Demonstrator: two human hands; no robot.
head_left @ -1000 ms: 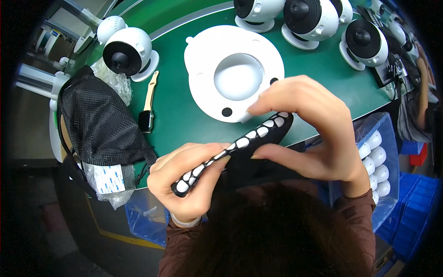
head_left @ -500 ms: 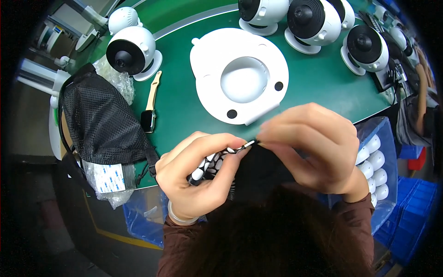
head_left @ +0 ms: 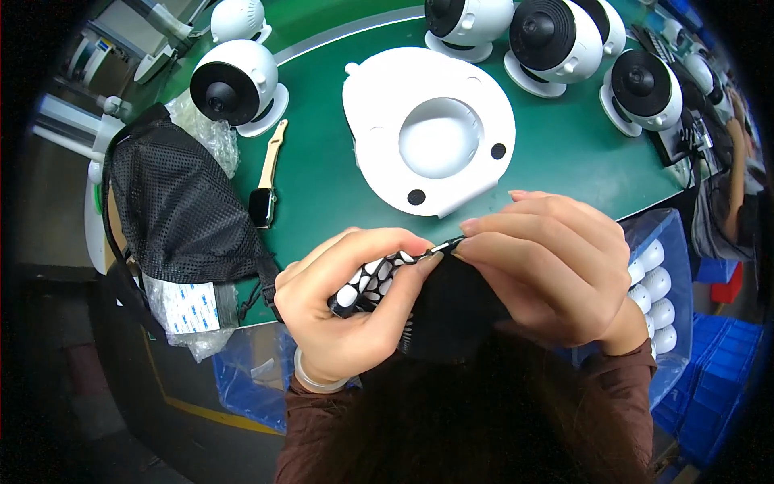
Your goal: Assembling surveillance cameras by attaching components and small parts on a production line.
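My left hand (head_left: 334, 294) is closed around a folded black strip with white oval patches (head_left: 372, 278), pinching its narrow far end between thumb and forefinger. My right hand (head_left: 556, 270) meets it there, its thumb and forefinger pinched on the dark tip of the strip; what else they may hold is too small to tell. Just beyond both hands, a white rounded housing (head_left: 379, 97) lies on the green table (head_left: 314, 185). It has a round bowl-like recess and two black dots near its near edge.
White ball-shaped devices with black fronts (head_left: 556, 40) stand along the back, another (head_left: 238, 81) at the left. A watch (head_left: 262, 206), a black mesh bag (head_left: 181, 202) and bubble wrap (head_left: 214, 137) lie leftward. At right hangs a clear bag of white domes (head_left: 657, 282).
My right hand's fingertips have closed in on the strip's end, where they were slightly apart and blurred. The whole view has shifted a little.
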